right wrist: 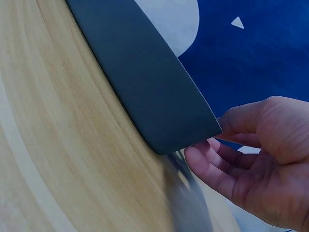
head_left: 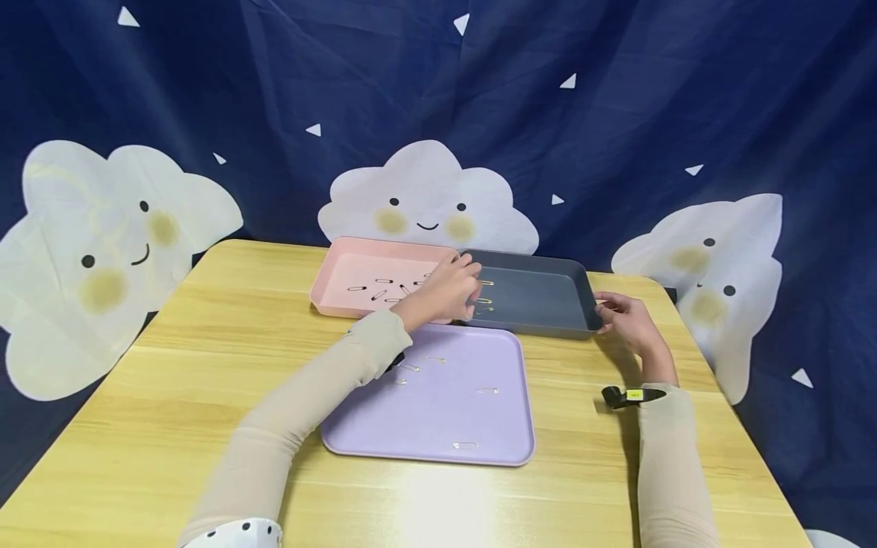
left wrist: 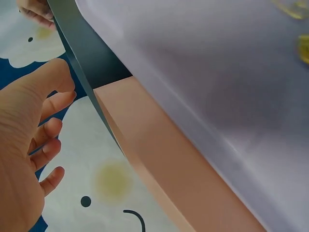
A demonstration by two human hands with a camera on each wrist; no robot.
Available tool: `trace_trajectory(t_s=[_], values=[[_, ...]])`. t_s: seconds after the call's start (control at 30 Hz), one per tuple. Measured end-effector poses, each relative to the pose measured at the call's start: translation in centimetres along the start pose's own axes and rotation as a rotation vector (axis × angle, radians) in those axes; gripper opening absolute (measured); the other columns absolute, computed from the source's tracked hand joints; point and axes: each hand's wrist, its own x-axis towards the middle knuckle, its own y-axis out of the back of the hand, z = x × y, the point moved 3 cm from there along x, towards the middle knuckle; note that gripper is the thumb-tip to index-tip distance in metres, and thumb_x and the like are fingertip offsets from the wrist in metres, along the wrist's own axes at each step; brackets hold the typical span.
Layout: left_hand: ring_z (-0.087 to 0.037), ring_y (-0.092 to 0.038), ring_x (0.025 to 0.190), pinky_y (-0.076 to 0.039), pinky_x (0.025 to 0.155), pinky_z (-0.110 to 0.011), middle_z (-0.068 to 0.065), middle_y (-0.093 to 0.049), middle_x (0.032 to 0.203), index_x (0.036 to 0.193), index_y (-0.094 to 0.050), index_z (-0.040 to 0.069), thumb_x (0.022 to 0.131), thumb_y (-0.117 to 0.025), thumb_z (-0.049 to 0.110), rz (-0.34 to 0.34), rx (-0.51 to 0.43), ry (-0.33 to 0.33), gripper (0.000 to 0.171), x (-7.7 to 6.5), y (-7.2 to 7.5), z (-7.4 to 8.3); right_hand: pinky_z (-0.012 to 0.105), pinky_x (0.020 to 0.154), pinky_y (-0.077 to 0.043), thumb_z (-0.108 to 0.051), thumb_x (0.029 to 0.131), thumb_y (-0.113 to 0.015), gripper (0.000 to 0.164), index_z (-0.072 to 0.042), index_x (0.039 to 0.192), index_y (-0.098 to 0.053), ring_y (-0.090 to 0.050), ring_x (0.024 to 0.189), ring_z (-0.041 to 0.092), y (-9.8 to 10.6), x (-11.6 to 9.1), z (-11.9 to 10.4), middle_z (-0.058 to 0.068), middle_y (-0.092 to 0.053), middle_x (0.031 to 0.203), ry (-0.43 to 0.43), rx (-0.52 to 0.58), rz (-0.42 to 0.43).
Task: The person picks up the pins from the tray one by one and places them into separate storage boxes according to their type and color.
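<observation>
beige sleeves point(head_left: 301, 409), left hand point(head_left: 448, 289) near where pink tray point(head_left: 384, 264) meets grey tray point(head_left: 541, 295), cannot tell its grip, right hand point(head_left: 632, 327) gripping grey tray's corner

- Three trays in all: one pink tray point(head_left: 356, 266), one dark grey tray point(head_left: 548, 297), one lavender tray point(head_left: 425, 426).
- About seven black safety pins point(head_left: 356, 288) visible in the pink tray; exact total unclear beside the left hand point(head_left: 448, 289).
- Three gold safety pins point(head_left: 484, 301) visible in the dark grey tray.
- About five more gold safety pins visible on the lavender tray, partly screened by an arm.
- Two hands: the left hand and one right hand point(head_left: 626, 323).
- Two beige sleeves point(head_left: 674, 472).
- One wooden table point(head_left: 151, 396).
- One blue curtain point(head_left: 384, 76).
- Three large clouds point(head_left: 425, 190) with faces, plus part of a fourth, lower right.
- Eight white triangles point(head_left: 128, 17) visible in the head view.
</observation>
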Motion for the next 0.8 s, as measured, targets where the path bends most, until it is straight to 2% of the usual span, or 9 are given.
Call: trace_trajectory(t_s=[0.17,0.4,0.6,0.8], values=[[-0.021,-0.048,0.097,-0.04,0.1,-0.041,0.003,-0.058,0.093,0.078,-0.072,0.025,0.074,-0.073,0.029,0.045,0.001,-0.056,0.006,-1.7,0.4,-0.1,0.03,0.066,-0.061,-0.008,0.106,-0.049,0.047,0.012,0.147,-0.042,-0.065,0.065,0.011,0.0,0.2,0.2,0.033,-0.051,0.126,-0.006,-0.002,-0.006],[-0.023,-0.052,0.099,-0.041,0.09,-0.04,0.002,-0.058,0.09,0.078,-0.074,0.022,0.074,-0.07,0.021,0.089,-0.017,-0.119,0.006,-3.9,0.9,0.3,0.03,0.066,-0.061,-0.008,0.105,-0.048,0.047,0.013,0.147,-0.042,-0.064,0.066,0.009,0.1,0.2,0.2,0.028,-0.053,0.12,-0.006,-0.009,0.001],[-0.023,-0.052,0.1,-0.044,0.089,-0.041,0.002,-0.06,0.094,0.078,-0.072,0.023,0.077,-0.069,0.027,0.052,0.012,-0.161,0.005,-5.4,1.0,0.5,0.03,0.068,-0.061,-0.007,0.106,-0.048,0.047,0.013,0.147,-0.042,-0.062,0.071,0.006,0.0,0.1,0.1,0.025,-0.054,0.12,-0.013,0.007,0.0],[-0.023,-0.051,0.101,-0.043,0.091,-0.043,0.001,-0.062,0.1,0.08,-0.072,0.022,0.077,-0.072,0.032,0.0,-0.062,-0.196,0.011,-6.6,0.9,0.7,0.03,0.069,-0.061,-0.008,0.106,-0.048,0.047,0.012,0.147,-0.042,-0.062,0.075,0.005,-0.1,0.0,-0.1,0.028,-0.052,0.124,-0.018,0.013,0.001]])
